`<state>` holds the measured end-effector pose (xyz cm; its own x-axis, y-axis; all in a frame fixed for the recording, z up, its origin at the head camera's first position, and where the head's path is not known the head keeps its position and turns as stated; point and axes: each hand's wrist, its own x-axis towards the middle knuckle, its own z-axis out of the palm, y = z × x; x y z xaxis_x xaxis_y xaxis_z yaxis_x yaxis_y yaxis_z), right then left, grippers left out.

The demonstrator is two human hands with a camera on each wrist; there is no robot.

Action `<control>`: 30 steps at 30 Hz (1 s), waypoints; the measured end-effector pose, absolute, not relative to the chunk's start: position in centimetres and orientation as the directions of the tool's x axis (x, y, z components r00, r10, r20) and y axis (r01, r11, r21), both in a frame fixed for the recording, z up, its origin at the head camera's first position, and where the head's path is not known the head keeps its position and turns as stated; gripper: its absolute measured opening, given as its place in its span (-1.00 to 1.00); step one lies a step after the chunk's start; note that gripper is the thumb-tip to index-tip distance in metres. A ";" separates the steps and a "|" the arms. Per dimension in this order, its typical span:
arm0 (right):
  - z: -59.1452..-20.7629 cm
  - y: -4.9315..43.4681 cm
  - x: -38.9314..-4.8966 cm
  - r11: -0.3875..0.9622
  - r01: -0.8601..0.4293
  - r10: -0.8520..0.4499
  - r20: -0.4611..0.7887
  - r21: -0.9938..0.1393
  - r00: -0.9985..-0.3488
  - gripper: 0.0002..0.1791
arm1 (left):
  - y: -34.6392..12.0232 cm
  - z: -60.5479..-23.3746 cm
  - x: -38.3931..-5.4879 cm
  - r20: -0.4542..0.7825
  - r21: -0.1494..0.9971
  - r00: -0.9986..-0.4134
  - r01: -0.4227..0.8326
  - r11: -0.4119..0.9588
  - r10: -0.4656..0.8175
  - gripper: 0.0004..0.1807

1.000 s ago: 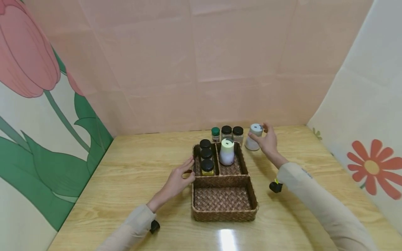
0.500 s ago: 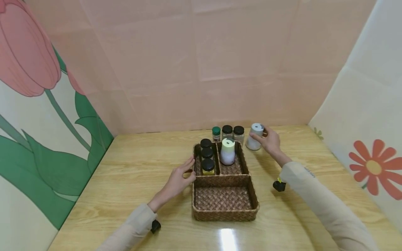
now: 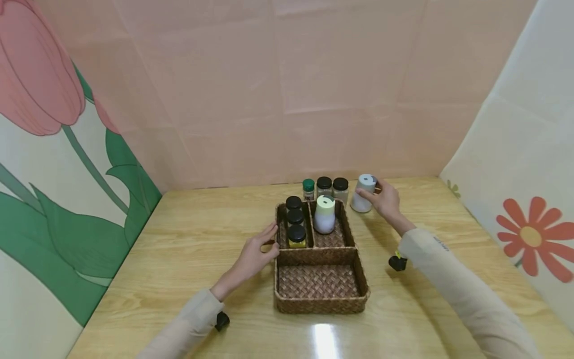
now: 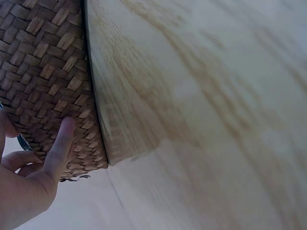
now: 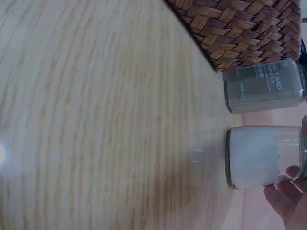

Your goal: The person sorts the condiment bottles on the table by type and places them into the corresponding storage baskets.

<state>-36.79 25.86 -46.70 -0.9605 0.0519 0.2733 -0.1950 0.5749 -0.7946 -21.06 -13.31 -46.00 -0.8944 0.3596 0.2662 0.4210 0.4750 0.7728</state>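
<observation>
My left hand [image 3: 253, 255] touches the outer left wall of a brown woven basket [image 3: 321, 305]. One finger lies straight against the weave in the left wrist view. To the basket's right, my right hand [image 3: 386, 201] grips a glass shaker [image 3: 362, 201] with a pale blue-grey cap and white contents. The shaker stands upright at the back of the table, and the fingers hold it near the cap. A similar shaker with a pale yellow-green cap [image 3: 325, 218] stands in the basket's back right compartment. Several black-capped jars [image 3: 296, 234] stand in a row in the back left compartment.
Behind the basket stand a small green-capped bottle [image 3: 308, 188] and two black-capped jars [image 3: 324, 186]. One jar labelled salt and pepper [image 5: 266, 86] is beside the held shaker. A pink cloth backdrop [image 3: 278, 99] rises behind the wooden table [image 3: 193, 234].
The right hand and the shaker it grips shift only very slightly. Both the left hand and the basket keep their places; the whole view drifts a little.
</observation>
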 end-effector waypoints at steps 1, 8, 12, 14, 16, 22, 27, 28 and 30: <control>-46.6 25.9 -36.8 0.571 -0.193 0.054 0.271 -0.798 -0.961 -0.16 | -13.3 -45.9 -21.1 0.263 0.774 -0.895 0.418 0.475 0.360 -0.41; -46.1 26.1 -36.5 0.544 -0.175 0.069 0.252 -0.821 -0.965 -0.15 | -13.1 -45.8 -21.2 0.251 0.773 -0.897 0.412 0.482 0.364 -0.41; -45.9 26.3 -36.6 0.528 -0.156 0.078 0.230 -0.835 -0.970 -0.12 | -13.0 -45.8 -21.2 0.249 0.774 -0.897 0.411 0.482 0.364 -0.41; -45.8 26.4 -36.6 0.523 -0.150 0.082 0.224 -0.839 -0.971 -0.10 | -13.0 -45.9 -21.3 0.249 0.774 -0.897 0.411 0.482 0.365 -0.41; -45.8 26.4 -36.6 0.523 -0.148 0.091 0.228 -0.839 -0.969 -0.10 | -13.0 -45.9 -21.3 0.249 0.773 -0.898 0.410 0.483 0.364 -0.41; -45.9 26.2 -36.2 0.530 -0.157 0.131 0.263 -0.833 -0.956 -0.19 | -13.0 -45.8 -21.3 0.269 0.760 -0.890 0.431 0.486 0.369 -0.41; -45.6 25.9 -35.9 0.527 -0.146 0.138 0.254 -0.837 -0.957 -0.14 | -13.1 -45.7 -21.1 0.243 0.766 -0.902 0.404 0.500 0.356 -0.40; -45.5 25.8 -35.8 0.523 -0.148 0.137 0.254 -0.840 -0.957 -0.14 | -13.1 -45.7 -21.1 0.238 0.769 -0.905 0.397 0.502 0.352 -0.40; -45.3 25.6 -35.7 0.522 -0.156 0.135 0.262 -0.838 -0.956 -0.14 | -13.2 -45.7 -21.0 0.237 0.767 -0.907 0.394 0.506 0.348 -0.40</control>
<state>-35.74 25.64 -45.28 -0.9557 0.1351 0.2616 -0.1556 0.5224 -0.8384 -21.05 -13.17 -45.67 -0.9071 0.3479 0.2367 0.3943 0.5062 0.7670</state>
